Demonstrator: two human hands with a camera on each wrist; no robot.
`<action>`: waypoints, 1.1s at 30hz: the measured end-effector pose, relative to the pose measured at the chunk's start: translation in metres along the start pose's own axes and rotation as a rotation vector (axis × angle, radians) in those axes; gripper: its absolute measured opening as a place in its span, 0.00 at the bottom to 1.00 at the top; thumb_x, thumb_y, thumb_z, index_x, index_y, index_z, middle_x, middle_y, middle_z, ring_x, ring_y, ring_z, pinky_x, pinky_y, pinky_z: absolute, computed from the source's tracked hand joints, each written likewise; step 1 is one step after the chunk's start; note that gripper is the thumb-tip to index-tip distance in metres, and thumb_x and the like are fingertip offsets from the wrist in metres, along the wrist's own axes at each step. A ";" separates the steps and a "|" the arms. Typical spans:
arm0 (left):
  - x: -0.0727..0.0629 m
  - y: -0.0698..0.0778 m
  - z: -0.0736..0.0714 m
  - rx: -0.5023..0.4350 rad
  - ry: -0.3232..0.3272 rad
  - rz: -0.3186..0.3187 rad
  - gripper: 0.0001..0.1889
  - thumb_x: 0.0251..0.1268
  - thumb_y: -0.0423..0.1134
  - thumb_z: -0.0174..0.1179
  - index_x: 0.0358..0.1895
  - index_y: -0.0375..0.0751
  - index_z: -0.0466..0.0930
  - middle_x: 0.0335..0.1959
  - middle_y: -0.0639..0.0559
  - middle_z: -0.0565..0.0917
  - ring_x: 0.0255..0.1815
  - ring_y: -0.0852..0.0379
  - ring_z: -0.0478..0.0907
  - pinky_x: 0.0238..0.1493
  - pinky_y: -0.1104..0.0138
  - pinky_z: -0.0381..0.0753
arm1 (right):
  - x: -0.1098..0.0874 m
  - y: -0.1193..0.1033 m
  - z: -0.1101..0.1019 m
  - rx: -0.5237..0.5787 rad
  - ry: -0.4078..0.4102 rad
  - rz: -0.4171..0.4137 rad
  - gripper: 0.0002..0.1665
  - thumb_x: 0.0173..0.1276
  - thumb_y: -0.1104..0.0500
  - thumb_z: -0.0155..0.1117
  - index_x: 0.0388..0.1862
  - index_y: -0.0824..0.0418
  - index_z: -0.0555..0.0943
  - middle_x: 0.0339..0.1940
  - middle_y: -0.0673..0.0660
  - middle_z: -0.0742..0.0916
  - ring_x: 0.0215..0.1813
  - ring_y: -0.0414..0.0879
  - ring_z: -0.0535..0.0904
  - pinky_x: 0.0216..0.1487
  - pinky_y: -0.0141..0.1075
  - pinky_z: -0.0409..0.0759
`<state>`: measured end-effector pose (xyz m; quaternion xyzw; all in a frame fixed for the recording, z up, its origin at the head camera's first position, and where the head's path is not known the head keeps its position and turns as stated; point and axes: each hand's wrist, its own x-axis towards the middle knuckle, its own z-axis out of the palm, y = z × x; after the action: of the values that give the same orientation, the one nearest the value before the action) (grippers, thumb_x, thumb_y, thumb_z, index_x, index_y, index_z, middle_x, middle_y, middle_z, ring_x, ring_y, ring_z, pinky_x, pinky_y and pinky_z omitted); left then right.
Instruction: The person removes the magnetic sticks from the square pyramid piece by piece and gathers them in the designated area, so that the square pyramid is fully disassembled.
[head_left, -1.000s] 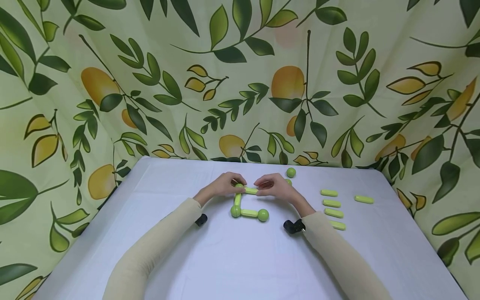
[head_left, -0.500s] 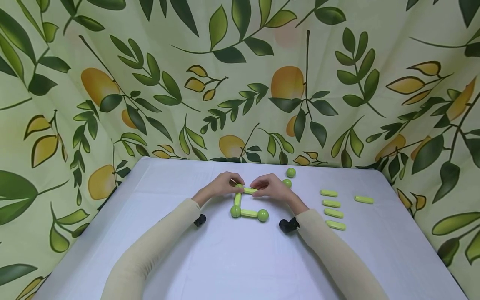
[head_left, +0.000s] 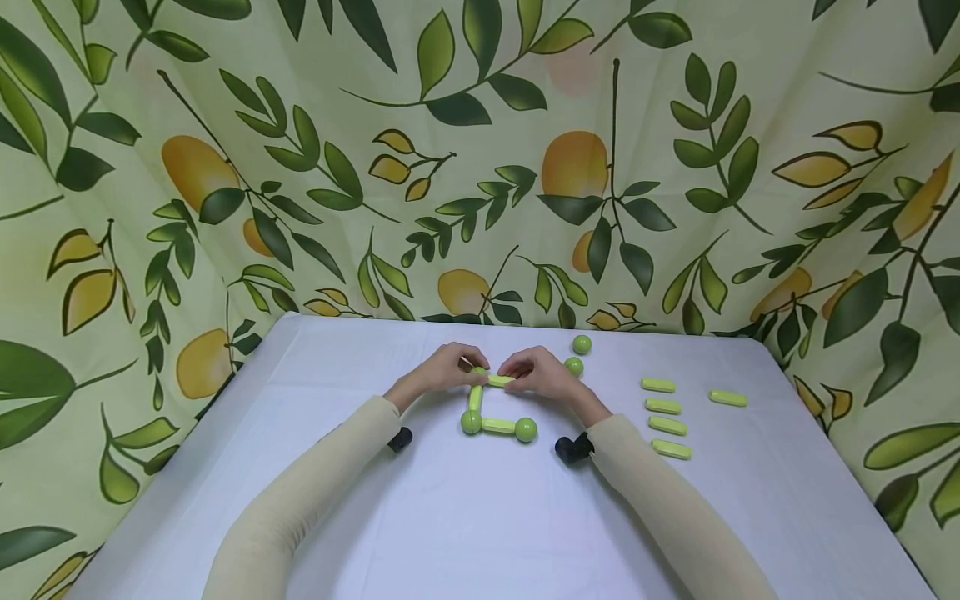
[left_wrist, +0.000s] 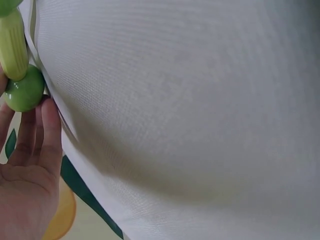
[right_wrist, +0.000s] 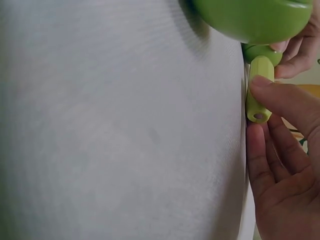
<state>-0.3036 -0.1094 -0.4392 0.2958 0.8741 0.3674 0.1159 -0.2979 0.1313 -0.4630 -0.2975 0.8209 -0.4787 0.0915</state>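
Observation:
My left hand (head_left: 450, 367) grips a green ball (left_wrist: 27, 90) at the far corner of a joined shape, its fingers behind the ball in the left wrist view. My right hand (head_left: 542, 373) pinches a light green stick (right_wrist: 260, 92) between thumb and fingers; the stick's far end meets that ball, and a hole shows in its near end. From the held ball another stick (head_left: 476, 398) runs toward me to a second ball (head_left: 471, 422). A further stick (head_left: 498, 427) joins that one to a third ball (head_left: 526, 430), forming three sides of a square.
Two loose green balls (head_left: 582, 345) lie beyond my right hand. To the right, several light green sticks (head_left: 664, 407) lie in a column, with one more stick (head_left: 728, 399) farther right. A leaf-patterned curtain (head_left: 465, 208) rises behind the white-covered table (head_left: 480, 517).
My right hand has moved a little left along the stick toward my left hand, uncovering more of a loose ball behind it. The left hand stays almost in place.

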 end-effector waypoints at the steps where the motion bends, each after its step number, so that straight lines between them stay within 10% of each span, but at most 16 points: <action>1: 0.000 0.000 0.000 -0.001 -0.002 0.005 0.08 0.68 0.32 0.68 0.46 0.35 0.86 0.44 0.50 0.86 0.49 0.52 0.81 0.54 0.65 0.80 | 0.000 -0.001 0.000 0.001 -0.002 -0.002 0.12 0.62 0.70 0.75 0.44 0.66 0.88 0.39 0.53 0.89 0.40 0.46 0.81 0.45 0.36 0.81; 20: 0.004 -0.002 -0.001 0.012 -0.029 0.046 0.09 0.67 0.31 0.68 0.48 0.33 0.86 0.45 0.50 0.87 0.52 0.53 0.81 0.55 0.66 0.80 | -0.001 0.005 -0.006 0.067 -0.036 -0.002 0.12 0.65 0.71 0.72 0.47 0.73 0.86 0.44 0.65 0.89 0.43 0.50 0.81 0.44 0.32 0.79; 33: 0.000 -0.003 -0.002 0.034 -0.007 0.050 0.09 0.67 0.33 0.69 0.47 0.34 0.86 0.44 0.52 0.86 0.50 0.54 0.81 0.54 0.65 0.80 | -0.029 -0.035 -0.032 0.048 0.020 0.002 0.12 0.65 0.73 0.70 0.47 0.75 0.85 0.45 0.67 0.88 0.49 0.58 0.83 0.53 0.45 0.81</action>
<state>-0.3053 -0.1118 -0.4399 0.3206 0.8723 0.3541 0.1049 -0.2743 0.1592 -0.4206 -0.2897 0.8104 -0.5011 0.0909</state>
